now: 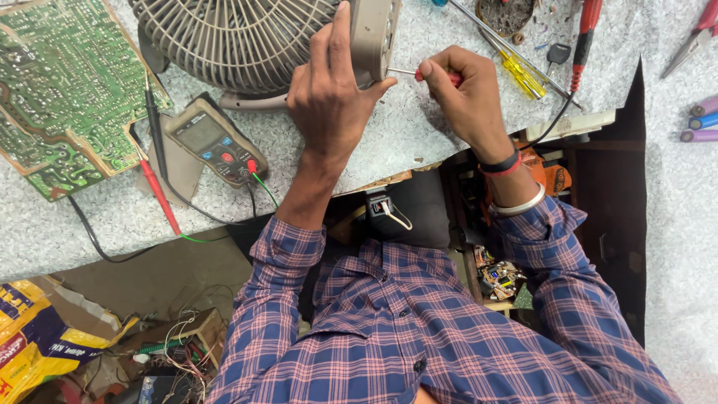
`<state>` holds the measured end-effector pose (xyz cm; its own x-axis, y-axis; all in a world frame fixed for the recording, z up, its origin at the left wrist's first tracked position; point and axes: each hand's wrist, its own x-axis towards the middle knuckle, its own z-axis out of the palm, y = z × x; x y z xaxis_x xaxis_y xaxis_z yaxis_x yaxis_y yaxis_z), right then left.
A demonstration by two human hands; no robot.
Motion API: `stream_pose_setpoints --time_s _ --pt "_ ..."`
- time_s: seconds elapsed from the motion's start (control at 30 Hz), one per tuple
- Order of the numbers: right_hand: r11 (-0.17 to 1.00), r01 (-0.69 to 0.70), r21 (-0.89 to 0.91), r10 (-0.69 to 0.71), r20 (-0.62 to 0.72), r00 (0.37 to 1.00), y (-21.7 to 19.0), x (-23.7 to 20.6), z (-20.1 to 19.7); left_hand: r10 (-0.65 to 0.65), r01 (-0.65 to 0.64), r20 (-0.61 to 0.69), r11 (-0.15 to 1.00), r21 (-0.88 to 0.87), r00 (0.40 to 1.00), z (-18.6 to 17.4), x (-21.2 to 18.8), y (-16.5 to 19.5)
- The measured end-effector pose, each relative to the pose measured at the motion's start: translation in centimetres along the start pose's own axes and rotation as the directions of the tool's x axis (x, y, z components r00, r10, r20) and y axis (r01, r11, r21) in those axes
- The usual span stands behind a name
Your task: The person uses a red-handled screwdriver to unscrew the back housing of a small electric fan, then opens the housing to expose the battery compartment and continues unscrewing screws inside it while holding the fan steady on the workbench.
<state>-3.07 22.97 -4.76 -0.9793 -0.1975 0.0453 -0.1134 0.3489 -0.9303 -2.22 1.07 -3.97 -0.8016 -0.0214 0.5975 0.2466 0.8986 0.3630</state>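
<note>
A small beige table fan (pixel 239 41) lies on the speckled grey workbench (pixel 419 135), its round grille facing me. My left hand (pixel 329 93) grips the side of the fan's body and steadies it. My right hand (pixel 464 93) is closed around a red-handled screwdriver (pixel 419 73), whose thin metal shaft points left into the fan's casing beside my left thumb.
A green circuit board (pixel 63 90) lies at the left, a grey multimeter (pixel 217 142) with red and black probes next to it. Yellow screwdrivers (pixel 520 71), a key, red-handled pliers (pixel 699 34) and several coloured cylinders (pixel 703 120) lie at the right. Wires and scrap clutter the floor below.
</note>
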Motion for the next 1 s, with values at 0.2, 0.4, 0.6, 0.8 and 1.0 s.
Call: stream_pose_setpoints --time_s 0.2,0.4,0.6,0.8,1.0 --pt "0.977 -0.084 0.198 0.087 -0.003 0.996 -0.8 -0.8 0.2 0.003 -0.002 -0.013 0.999 0.039 1.0 -0.3 0.2 0.2" --pt "0.996 -0.063 -0.059 0.061 -0.04 0.997 -0.3 -0.5 0.0 0.036 -0.036 -0.005 0.999 0.002 0.999 -0.2 0.1 0.2" --pt "0.995 0.057 0.081 -0.054 -0.036 0.998 0.0 -0.9 0.0 0.03 -0.03 -0.006 0.999 -0.025 1.0 0.2 -0.1 -0.1" --pt "0.996 -0.012 -0.093 0.007 -0.051 0.999 0.2 -1.1 0.5 0.041 -0.041 -0.005 0.999 -0.022 0.999 0.0 -0.3 -0.3" --pt "0.99 -0.105 0.094 0.108 -0.022 0.994 1.0 -1.6 0.3 0.041 -0.041 -0.007 0.999 -0.018 0.999 0.1 -0.3 -0.2"
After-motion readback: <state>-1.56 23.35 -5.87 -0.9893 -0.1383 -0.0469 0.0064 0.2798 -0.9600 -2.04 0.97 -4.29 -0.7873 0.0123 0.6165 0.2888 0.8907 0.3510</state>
